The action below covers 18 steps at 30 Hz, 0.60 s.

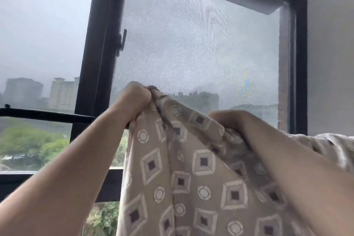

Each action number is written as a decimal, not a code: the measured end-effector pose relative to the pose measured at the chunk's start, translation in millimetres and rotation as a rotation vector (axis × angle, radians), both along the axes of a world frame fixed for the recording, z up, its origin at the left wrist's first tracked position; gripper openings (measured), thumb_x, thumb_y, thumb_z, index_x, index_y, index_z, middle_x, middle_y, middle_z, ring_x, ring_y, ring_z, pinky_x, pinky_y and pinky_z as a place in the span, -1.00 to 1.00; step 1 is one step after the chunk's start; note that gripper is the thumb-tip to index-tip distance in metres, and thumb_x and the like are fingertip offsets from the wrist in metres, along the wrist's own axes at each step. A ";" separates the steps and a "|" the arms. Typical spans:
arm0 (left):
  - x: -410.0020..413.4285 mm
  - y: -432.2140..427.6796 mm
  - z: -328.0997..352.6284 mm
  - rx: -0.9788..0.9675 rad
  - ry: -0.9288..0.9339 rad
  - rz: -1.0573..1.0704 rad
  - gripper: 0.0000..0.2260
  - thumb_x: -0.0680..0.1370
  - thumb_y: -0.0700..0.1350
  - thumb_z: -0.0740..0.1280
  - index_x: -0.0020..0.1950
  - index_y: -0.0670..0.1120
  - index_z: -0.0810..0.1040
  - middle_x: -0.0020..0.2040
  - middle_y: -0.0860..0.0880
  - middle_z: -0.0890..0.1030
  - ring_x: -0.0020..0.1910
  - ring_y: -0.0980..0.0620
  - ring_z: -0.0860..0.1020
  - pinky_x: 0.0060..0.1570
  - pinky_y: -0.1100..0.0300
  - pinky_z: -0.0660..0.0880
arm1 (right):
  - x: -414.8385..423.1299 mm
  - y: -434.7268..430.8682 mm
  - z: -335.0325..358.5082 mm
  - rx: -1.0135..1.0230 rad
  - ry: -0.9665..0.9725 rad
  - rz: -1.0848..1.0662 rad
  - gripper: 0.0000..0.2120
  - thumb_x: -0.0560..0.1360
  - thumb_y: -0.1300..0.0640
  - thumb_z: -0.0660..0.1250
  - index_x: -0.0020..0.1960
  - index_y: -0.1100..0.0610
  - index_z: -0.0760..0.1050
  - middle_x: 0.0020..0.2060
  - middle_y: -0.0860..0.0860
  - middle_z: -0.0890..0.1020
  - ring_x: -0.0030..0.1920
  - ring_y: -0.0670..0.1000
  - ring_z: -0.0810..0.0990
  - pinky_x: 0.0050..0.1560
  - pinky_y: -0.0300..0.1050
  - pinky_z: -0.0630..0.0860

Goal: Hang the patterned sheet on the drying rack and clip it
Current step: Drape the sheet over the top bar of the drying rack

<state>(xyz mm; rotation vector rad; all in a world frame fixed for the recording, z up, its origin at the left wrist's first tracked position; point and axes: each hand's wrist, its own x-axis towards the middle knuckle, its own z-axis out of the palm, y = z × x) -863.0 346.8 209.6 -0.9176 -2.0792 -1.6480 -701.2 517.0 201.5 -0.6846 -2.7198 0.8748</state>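
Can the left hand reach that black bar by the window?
Probably yes. The left hand, gripping the patterned sheet, sits just above the black bar, and nothing blocks the way.

Your left hand (137, 97) is raised in a closed fist, its grip bunching the top edge of the patterned sheet (191, 178) in front of the window. Your right hand (229, 120) sits lower and to the right, fingers curled over the same edge. The beige fabric, printed with diamonds and circles, hangs down between your forearms, and more of it trails off to the right. A dark horizontal bar (47, 114) runs from the left and passes behind your left wrist. Behind it all stands the black window frame (95, 63) with its mesh screen (191, 44), hazy buildings beyond.
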 end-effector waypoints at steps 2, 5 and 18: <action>-3.2 3.3 -1.3 -0.211 0.035 0.016 -0.79 0.57 -0.21 0.18 -0.23 -0.22 0.49 -0.24 -0.12 0.53 -0.23 -0.07 0.46 -0.27 0.17 0.35 | -2.6 -4.9 -4.0 -0.023 -0.024 0.060 -0.72 0.57 0.17 0.24 -0.31 0.14 0.53 -0.51 -0.03 0.61 -0.51 -0.12 0.55 -0.41 -0.25 0.47; -5.3 10.0 -5.4 -0.368 0.009 -0.066 -0.72 0.61 -0.09 0.21 -0.05 -0.28 0.60 -0.12 -0.15 0.61 -0.15 -0.08 0.54 -0.13 0.08 0.49 | 2.2 -4.2 -1.2 0.144 0.282 0.009 -0.58 0.60 -0.11 0.22 -0.28 0.12 0.59 -0.38 0.02 0.65 -0.36 -0.04 0.61 -0.27 -0.13 0.49; -1.2 19.0 -5.4 -0.405 -0.076 -0.199 -0.65 0.63 -0.09 0.23 -0.32 -0.22 0.50 -0.29 -0.15 0.54 -0.32 -0.05 0.47 -0.36 0.17 0.40 | 52.7 25.2 -159.4 0.943 1.143 -0.576 -0.47 0.34 -0.15 0.33 0.16 0.18 0.60 0.13 0.06 0.52 0.13 0.15 0.48 0.30 -0.19 0.24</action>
